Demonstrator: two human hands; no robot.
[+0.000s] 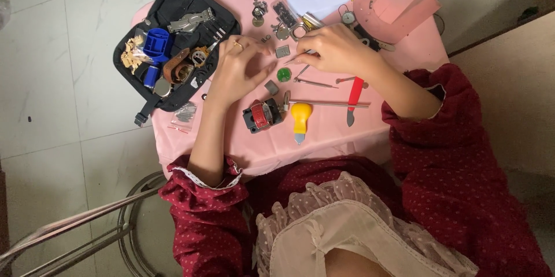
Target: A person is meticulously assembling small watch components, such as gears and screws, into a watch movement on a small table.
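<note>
Here the right hand (335,48) is pinching a thin tool (302,56), the left hand (240,69) is hovering loosely curled, holding nothing — one nudge risks scattering small parts (282,51) off the bench (324,132).

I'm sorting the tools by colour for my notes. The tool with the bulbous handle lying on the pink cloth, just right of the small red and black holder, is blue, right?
Not blue. In the head view the bulbous-handled tool is yellow. It does lie on the pink cloth, just right of the small red and black holder.
</note>
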